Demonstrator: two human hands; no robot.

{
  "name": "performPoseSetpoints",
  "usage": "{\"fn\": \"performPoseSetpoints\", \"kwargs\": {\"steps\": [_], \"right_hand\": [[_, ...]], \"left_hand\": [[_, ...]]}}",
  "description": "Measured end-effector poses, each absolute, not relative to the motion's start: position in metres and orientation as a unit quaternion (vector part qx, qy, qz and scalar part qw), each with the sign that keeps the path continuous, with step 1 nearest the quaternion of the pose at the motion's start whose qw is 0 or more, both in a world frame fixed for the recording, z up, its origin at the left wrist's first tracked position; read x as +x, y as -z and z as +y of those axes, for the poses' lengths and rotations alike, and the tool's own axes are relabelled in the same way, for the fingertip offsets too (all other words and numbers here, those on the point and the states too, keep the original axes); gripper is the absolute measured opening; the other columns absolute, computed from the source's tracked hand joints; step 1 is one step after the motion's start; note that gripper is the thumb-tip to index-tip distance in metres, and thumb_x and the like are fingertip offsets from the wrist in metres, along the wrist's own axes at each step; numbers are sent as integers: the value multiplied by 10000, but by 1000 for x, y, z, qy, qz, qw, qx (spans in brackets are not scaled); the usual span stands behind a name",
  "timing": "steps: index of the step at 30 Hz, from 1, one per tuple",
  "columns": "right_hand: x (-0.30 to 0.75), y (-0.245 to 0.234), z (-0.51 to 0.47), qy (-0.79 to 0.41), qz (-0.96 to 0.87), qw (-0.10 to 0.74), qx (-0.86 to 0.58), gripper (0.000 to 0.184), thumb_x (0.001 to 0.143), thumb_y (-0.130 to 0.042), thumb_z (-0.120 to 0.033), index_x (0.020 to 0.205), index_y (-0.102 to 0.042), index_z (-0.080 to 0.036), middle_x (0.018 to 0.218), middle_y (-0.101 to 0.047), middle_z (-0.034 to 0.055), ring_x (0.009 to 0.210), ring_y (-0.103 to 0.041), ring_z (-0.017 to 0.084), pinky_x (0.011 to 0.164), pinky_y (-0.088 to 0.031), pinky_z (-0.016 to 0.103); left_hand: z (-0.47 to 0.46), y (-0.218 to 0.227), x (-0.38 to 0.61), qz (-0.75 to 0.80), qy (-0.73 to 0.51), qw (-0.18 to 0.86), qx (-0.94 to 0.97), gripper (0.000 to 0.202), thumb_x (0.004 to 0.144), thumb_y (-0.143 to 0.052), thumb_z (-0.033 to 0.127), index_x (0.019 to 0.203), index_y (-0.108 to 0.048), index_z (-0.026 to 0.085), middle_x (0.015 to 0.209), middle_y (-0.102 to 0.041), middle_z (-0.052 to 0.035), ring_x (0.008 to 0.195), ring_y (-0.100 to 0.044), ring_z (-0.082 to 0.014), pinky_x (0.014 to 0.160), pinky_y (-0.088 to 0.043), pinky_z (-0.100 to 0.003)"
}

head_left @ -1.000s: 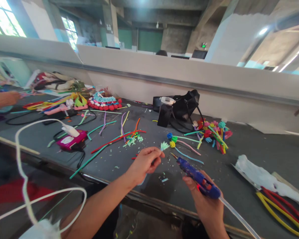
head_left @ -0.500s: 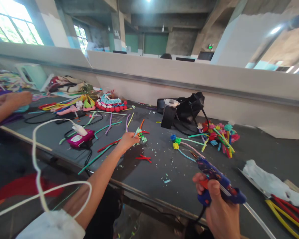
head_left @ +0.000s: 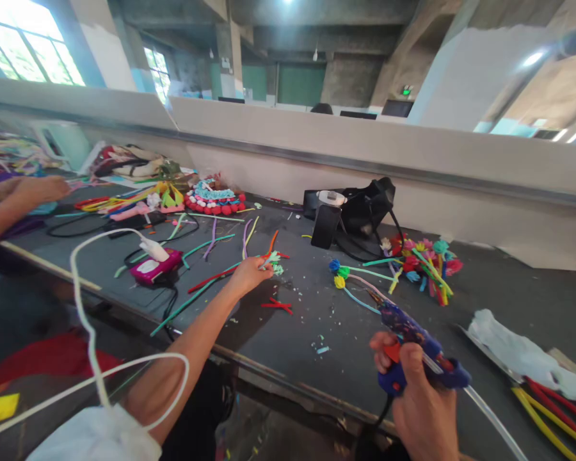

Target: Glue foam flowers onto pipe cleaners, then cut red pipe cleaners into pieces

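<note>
Wrapped around the handle of a dark blue hot glue gun [head_left: 410, 330], my right hand [head_left: 425, 400] rests a finger at the orange trigger. The nozzle points up and left, and a clear glue stick [head_left: 489, 413] sticks out of the back. My left hand [head_left: 250, 274] reaches over the table, its fingers closed on a small pale green fuzzy piece [head_left: 274, 257], probably pipe cleaner. Pale green scraps [head_left: 279, 269] lie just beyond the fingertips. Below that hand lie crossed red pipe cleaner pieces [head_left: 277, 306]. Blue, green and yellow pompom-headed stems [head_left: 338, 282] lie near the nozzle.
A purple power adapter [head_left: 156, 266] with a white cable [head_left: 89, 314] sits left. A black bag [head_left: 369, 205] and phone [head_left: 325, 225] stand at the back. Pipe cleaner flowers [head_left: 427, 269] are piled right, near a white plastic bag [head_left: 528, 352]. Another person's hand [head_left: 41, 191] is far left.
My left hand has shifted slightly right with the pale green piece. The glue gun has moved a little to the left. The other person's hand has moved right.
</note>
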State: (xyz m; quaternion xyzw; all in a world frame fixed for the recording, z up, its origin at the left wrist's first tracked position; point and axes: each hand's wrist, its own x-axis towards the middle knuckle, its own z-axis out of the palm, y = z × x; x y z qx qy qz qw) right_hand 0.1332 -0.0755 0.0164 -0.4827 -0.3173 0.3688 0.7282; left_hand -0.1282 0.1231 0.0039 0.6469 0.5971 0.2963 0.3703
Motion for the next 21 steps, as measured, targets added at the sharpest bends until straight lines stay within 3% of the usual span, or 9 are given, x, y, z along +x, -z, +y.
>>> {"fn": "performPoseSetpoints", "kwargs": {"steps": [4, 8, 10, 13, 21], "right_hand": [[124, -16, -67, -350, -287, 720, -526, 284, 649, -845, -366, 768, -695, -156, 740, -661, 23, 558, -511, 92, 510, -383, 234], [113, -13, -57, -335, -271, 720, -545, 256, 603, -865, -308, 749, -705, -171, 769, -683, 6, 637, -577, 115, 600, -455, 251], [109, -13, -54, -329, -281, 714, -550, 246, 619, -851, -314, 776, -716, -182, 819, -713, 16, 680, -612, 134, 627, -481, 264], [106, -13, -55, -322, -302, 697, -565, 266, 636, -835, -327, 842, -735, -192, 838, -733, 24, 727, -651, 162, 669, -516, 287], [106, -11, -63, -308, -318, 688, -575, 288, 644, -823, -351, 853, -727, -177, 825, -730, 39, 734, -664, 186, 711, -539, 328]], "left_hand": [[91, -21, -101, 529, -303, 465, 642, 307, 753, -605, 426, 920, -614, 168, 641, -450, 54, 524, -323, -81, 521, -241, -224], [51, -35, -66, 376, -288, 689, 549, 338, 695, -724, 394, 864, -554, 156, 622, -356, 82, 519, -245, -57, 493, -176, -218], [34, -39, -52, 343, -256, 737, 523, 339, 697, -743, 378, 864, -557, 148, 649, -430, 64, 523, -252, -50, 488, -162, -221], [18, -44, -38, 309, -232, 783, 488, 337, 701, -750, 371, 852, -547, 148, 742, -559, 16, 504, -260, -35, 478, -134, -230], [6, -47, -29, 292, -247, 816, 433, 346, 662, -805, 324, 795, -533, 157, 639, -581, 23, 459, -236, -24, 460, -97, -230]]}}
